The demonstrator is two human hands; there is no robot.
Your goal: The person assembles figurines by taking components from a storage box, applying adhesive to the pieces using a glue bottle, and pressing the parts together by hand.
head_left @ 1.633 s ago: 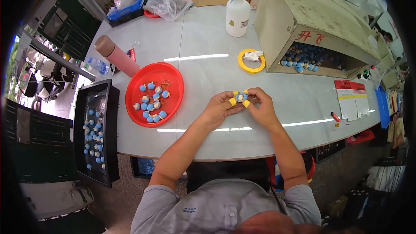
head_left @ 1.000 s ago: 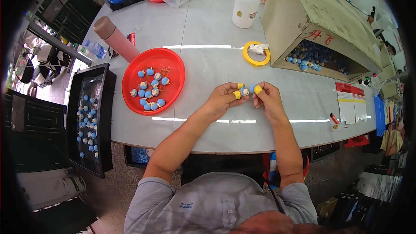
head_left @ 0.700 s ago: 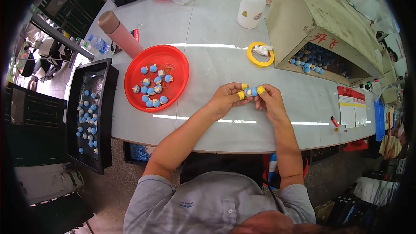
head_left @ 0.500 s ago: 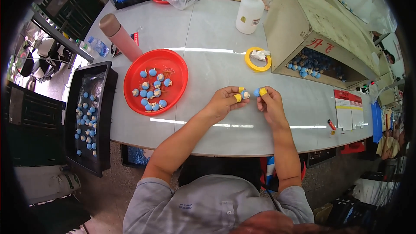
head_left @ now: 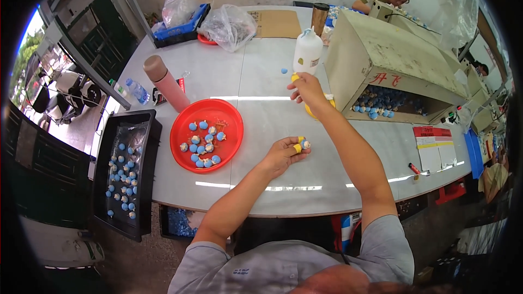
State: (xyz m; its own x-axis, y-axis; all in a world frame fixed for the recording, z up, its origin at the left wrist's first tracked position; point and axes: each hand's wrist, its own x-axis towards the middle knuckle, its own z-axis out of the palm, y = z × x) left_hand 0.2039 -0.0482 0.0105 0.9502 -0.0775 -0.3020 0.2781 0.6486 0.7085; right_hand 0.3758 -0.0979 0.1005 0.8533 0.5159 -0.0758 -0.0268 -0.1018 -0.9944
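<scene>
- While the left hand (head_left: 283,155) pinches a blue-and-white ball (head_left: 306,145) above the table (head_left: 267,122), the right hand (head_left: 305,88) is stretched out, fingers loosely parted, nothing visible in its grasp!
- Just past its fingertips, a blue piece (head_left: 284,71), clear of the hand; resting or airborne, can't tell!
- White bottle (head_left: 308,54) just beyond, tape (head_left: 309,111) partly hidden below!
- Over left, more balls (head_left: 211,147) in a red basin (head_left: 235,130)!

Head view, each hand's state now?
Left hand: closed, holding a blue-and-cream ball.
Right hand: loosely open, nothing seen in it.
</scene>
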